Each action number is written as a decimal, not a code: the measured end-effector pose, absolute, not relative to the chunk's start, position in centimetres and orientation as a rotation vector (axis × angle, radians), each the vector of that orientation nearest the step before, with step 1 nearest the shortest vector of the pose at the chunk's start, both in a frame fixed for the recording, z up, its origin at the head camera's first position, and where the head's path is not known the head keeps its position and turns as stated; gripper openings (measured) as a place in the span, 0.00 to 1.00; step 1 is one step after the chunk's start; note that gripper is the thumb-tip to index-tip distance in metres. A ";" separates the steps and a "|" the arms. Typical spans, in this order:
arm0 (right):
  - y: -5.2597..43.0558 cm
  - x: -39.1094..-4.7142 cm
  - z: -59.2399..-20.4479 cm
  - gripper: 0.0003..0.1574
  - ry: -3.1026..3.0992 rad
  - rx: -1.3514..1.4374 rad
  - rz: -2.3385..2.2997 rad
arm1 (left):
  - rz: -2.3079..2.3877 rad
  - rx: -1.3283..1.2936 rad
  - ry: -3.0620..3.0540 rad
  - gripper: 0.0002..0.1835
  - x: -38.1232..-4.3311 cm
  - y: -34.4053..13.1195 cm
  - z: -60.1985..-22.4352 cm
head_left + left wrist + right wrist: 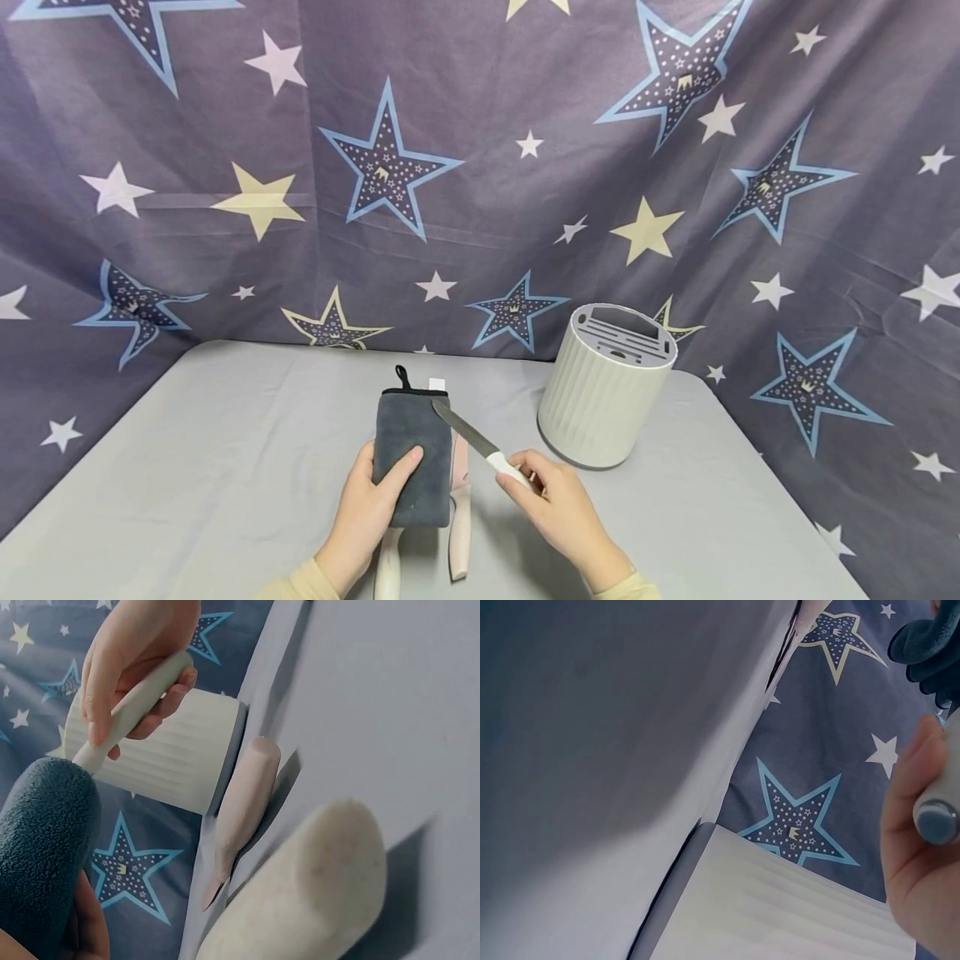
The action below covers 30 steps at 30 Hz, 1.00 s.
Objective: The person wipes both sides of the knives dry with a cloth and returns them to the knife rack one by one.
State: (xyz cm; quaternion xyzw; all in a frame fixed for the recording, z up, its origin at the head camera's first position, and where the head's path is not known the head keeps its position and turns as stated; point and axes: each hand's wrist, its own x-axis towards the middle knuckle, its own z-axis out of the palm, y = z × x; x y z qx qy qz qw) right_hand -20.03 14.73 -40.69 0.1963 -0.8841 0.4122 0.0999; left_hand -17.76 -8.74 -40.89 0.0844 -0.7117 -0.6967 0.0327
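My left hand [362, 506] grips a folded dark grey cloth [422, 417], its thumb lying across the front. The cloth has a black hem and a hanging loop at the top. In my right hand [561, 504] is a knife [471, 435], held by its white handle [135, 709]. Its blade slants up to the left, the tip in front of the cloth's upper right; whether they touch I cannot tell. A pink knife [460, 533] lies on the table just right of the cloth. Below the cloth shows another pale handle [387, 571], its other end hidden.
A cream ribbed knife block [603, 404] with a slotted top stands at the back right of the grey-covered table [225, 467]. Behind the table hangs a purple-grey star-patterned curtain [465, 100], which also runs along the right side.
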 end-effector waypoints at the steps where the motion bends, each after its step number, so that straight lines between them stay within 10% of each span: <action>1: 14.7 -20.0 -40.7 0.05 -2.609 0.581 1.213 | -2.146 0.261 -2.193 0.31 -17.7 -8.7 -40.9; 30: 12.0 -19.4 -39.7 0.15 -2.474 0.281 1.532 | -2.014 0.210 -2.255 0.31 -17.0 -7.7 -40.3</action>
